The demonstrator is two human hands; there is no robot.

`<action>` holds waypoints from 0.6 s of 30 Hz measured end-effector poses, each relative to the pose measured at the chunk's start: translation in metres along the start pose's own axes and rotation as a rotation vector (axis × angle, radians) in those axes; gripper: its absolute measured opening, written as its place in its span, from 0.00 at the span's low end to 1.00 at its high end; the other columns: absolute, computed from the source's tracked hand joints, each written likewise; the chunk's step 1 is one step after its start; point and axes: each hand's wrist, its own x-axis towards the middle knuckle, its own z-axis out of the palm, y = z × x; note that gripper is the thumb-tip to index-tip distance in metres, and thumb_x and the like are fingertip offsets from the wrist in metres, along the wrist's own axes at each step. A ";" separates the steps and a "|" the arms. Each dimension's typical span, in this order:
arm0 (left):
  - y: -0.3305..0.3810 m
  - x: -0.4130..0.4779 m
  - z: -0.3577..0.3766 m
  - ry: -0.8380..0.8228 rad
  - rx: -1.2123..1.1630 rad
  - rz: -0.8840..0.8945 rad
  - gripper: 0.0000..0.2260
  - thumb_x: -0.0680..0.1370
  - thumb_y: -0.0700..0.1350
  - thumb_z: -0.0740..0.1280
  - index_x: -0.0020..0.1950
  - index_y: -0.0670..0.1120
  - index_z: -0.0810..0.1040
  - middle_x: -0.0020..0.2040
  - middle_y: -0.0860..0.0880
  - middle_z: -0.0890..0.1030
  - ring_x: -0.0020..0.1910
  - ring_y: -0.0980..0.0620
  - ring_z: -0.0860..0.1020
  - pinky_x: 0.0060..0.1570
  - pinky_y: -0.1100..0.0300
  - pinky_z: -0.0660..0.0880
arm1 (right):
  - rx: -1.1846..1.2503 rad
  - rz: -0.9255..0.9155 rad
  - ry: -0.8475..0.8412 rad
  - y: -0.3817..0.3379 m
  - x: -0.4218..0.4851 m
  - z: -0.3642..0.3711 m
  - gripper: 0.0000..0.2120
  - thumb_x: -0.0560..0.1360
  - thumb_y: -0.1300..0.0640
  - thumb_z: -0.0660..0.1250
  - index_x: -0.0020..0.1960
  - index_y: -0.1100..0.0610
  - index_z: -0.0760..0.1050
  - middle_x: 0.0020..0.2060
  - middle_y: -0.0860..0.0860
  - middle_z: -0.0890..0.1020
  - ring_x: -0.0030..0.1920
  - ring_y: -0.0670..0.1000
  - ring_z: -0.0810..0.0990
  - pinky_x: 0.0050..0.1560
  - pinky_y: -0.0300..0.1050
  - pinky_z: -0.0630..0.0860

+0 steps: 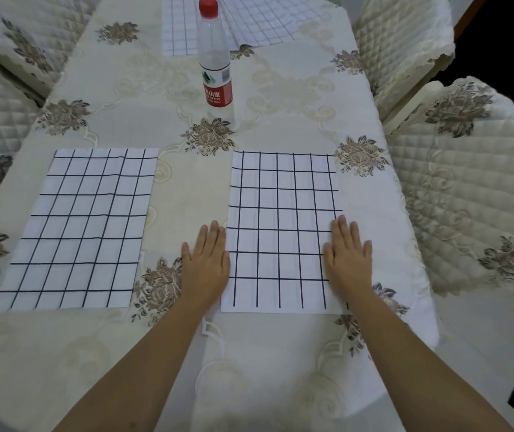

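right cloth [283, 213]: white with a dark grid, lies flat on the near right part of the table, long side running near to far. edges look square and the surface smooth.

left hand [205, 260]: palm down, fingers straight and held close together, resting across the left edge of the right cloth. thumb side is on the cloth, the outer fingers on the tablecloth [168, 98].

right hand [347, 254]: palm down, fingers straight and slightly spread, pressing on the right edge of the same cloth. thumb lies on the grid, little finger over the tablecloth.

left cloth [84, 226]: same pattern, flat on the near left, well apart from both hands.

bottle [215, 57]: clear plastic, red cap and red label, upright at the far middle, between the 2 near cloths and a far cloth [258, 23].

quilted chair [467, 182] just beside the table's right edge.
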 end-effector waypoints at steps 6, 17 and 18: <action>0.046 -0.013 0.000 0.029 -0.020 0.117 0.27 0.77 0.48 0.45 0.74 0.40 0.57 0.76 0.44 0.54 0.75 0.46 0.54 0.70 0.43 0.56 | 0.008 -0.091 0.119 -0.058 -0.026 0.008 0.27 0.74 0.53 0.48 0.68 0.63 0.68 0.68 0.58 0.70 0.68 0.62 0.68 0.61 0.70 0.64; 0.022 -0.040 0.018 0.055 0.044 0.153 0.24 0.76 0.48 0.51 0.70 0.44 0.68 0.71 0.45 0.69 0.69 0.43 0.68 0.61 0.37 0.67 | -0.007 -0.098 0.068 -0.023 -0.053 0.024 0.29 0.76 0.46 0.41 0.76 0.52 0.51 0.75 0.47 0.51 0.76 0.53 0.48 0.71 0.61 0.50; 0.015 -0.042 0.017 0.055 0.049 0.130 0.24 0.77 0.48 0.51 0.71 0.44 0.68 0.71 0.45 0.68 0.69 0.43 0.68 0.61 0.36 0.66 | -0.014 -0.050 0.062 -0.012 -0.054 0.022 0.30 0.75 0.45 0.38 0.76 0.51 0.48 0.75 0.45 0.47 0.76 0.52 0.46 0.72 0.60 0.48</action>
